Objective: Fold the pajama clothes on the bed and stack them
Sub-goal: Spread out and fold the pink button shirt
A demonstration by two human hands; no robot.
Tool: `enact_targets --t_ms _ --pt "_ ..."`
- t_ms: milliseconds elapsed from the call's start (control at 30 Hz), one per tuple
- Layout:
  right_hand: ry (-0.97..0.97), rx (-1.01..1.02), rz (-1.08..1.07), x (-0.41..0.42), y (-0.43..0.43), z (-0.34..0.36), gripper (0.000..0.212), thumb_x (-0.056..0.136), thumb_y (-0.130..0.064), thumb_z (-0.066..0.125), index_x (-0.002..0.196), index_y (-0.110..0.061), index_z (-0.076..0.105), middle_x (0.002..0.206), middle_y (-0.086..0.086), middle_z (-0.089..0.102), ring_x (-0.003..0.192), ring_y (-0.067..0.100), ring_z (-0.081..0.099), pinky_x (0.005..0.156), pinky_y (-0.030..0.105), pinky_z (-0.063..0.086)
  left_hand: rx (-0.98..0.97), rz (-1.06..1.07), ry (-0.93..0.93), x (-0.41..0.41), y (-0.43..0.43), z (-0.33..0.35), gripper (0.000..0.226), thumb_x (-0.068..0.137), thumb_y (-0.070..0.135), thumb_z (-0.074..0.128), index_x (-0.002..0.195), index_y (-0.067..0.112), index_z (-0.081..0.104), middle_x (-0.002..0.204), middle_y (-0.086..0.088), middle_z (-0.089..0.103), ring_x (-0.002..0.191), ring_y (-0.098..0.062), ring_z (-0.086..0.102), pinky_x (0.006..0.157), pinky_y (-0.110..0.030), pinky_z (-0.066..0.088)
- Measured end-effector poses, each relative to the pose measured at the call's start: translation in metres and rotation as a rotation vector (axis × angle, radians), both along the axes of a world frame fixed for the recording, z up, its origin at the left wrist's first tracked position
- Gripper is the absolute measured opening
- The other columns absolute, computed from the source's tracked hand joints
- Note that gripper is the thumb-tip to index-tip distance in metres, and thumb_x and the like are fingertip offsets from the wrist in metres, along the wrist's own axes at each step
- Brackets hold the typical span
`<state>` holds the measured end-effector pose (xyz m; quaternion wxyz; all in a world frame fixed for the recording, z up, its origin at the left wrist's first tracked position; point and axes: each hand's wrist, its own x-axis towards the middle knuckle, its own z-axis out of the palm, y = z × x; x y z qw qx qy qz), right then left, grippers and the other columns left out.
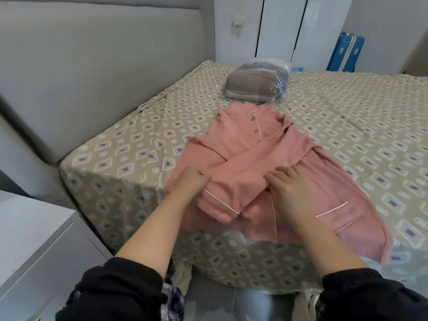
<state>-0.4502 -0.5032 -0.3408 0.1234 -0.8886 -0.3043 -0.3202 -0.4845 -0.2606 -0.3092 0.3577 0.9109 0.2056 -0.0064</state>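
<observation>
Pink pajama top: flat, button side up, near corner of bed. Sleeve crossed over front. Left hand closed, probably pinching sleeve edge; right hand spread flat, pinning cloth. Square cuff to hem, smooth before next fold.

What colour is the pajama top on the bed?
Pink, with thin white piping; the pajama top shows in the head view.

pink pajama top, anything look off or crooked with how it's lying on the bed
Slightly. The pink pajama top lies at an angle to the bed's edge, and its lower right hem hangs over the near edge. Both sleeves are crossed over the front, with the left hand and right hand on them. No damage shows.
</observation>
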Motion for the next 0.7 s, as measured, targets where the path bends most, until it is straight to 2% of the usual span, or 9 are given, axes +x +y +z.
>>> enact_targets --t_ms 67,167,300,400,500,600,700 --pt "0.022 -0.057 0.041 -0.001 0.003 -0.001 0.016 0.072 -0.003 0.060 0.080 -0.004 0.073 0.082 0.008 0.073 0.080 0.032 0.066 0.078 0.044 0.051 0.052 -0.009 0.019 -0.001 0.013 0.003 0.027 0.090 0.025 0.059 0.065 0.015 0.054 0.067 0.001 0.051 0.075 -0.025 0.052 0.058 -0.026 0.034" --pt "0.165 -0.152 0.050 -0.008 0.007 -0.008 0.012 0.069 -0.007 0.062 0.073 -0.008 0.072 0.074 0.008 0.071 0.070 0.032 0.065 0.070 0.038 0.052 0.199 -0.061 0.033 -0.007 0.019 -0.002 0.016 0.087 0.024 0.065 0.084 0.008 0.065 0.089 -0.009 0.064 0.091 -0.029 0.060 0.071 -0.028 0.040" --pt "0.228 -0.150 0.037 -0.009 0.010 -0.008 0.010 0.065 0.002 0.071 0.072 -0.006 0.072 0.075 0.008 0.071 0.072 0.033 0.063 0.072 0.041 0.052 0.385 -0.030 -0.046 -0.014 0.010 -0.010 0.015 0.089 0.022 0.058 0.099 0.013 0.062 0.104 -0.009 0.064 0.098 -0.031 0.058 0.076 -0.033 0.044" --pt "0.305 -0.122 0.007 -0.010 0.011 -0.007 0.020 0.067 0.006 0.066 0.083 -0.002 0.074 0.087 0.013 0.073 0.083 0.037 0.063 0.081 0.043 0.050 0.580 -0.081 -0.155 -0.016 -0.003 -0.017 0.032 0.088 0.012 0.050 0.119 0.017 0.056 0.116 -0.008 0.058 0.107 -0.031 0.053 0.084 -0.038 0.044" --pt "0.350 -0.037 0.012 -0.013 0.013 -0.007 0.035 0.072 0.005 0.059 0.103 -0.002 0.072 0.109 0.015 0.070 0.103 0.036 0.060 0.095 0.043 0.044 0.545 -0.247 -0.324 -0.014 -0.023 -0.023 0.046 0.095 0.024 0.046 0.141 0.015 0.042 0.141 -0.010 0.044 0.128 -0.029 0.038 0.105 -0.041 0.033" --pt "0.419 -0.083 -0.046 -0.012 0.011 -0.010 0.043 0.084 -0.006 0.051 0.125 -0.011 0.063 0.134 0.006 0.058 0.127 0.026 0.048 0.110 0.042 0.028 0.559 -0.514 -0.154 -0.011 -0.038 -0.037 0.056 0.102 0.040 0.028 0.154 0.022 0.016 0.161 -0.003 0.012 0.147 -0.023 0.008 0.119 -0.041 0.008" --pt "0.523 -0.095 -0.275 -0.005 -0.001 -0.008 0.034 0.091 -0.017 0.042 0.119 -0.017 0.062 0.121 0.004 0.062 0.122 0.024 0.048 0.111 0.046 0.020 0.576 -0.577 -0.009 -0.009 -0.040 -0.050 0.056 0.103 0.046 0.018 0.154 0.029 0.007 0.163 0.001 -0.001 0.149 -0.021 -0.004 0.118 -0.043 -0.004"
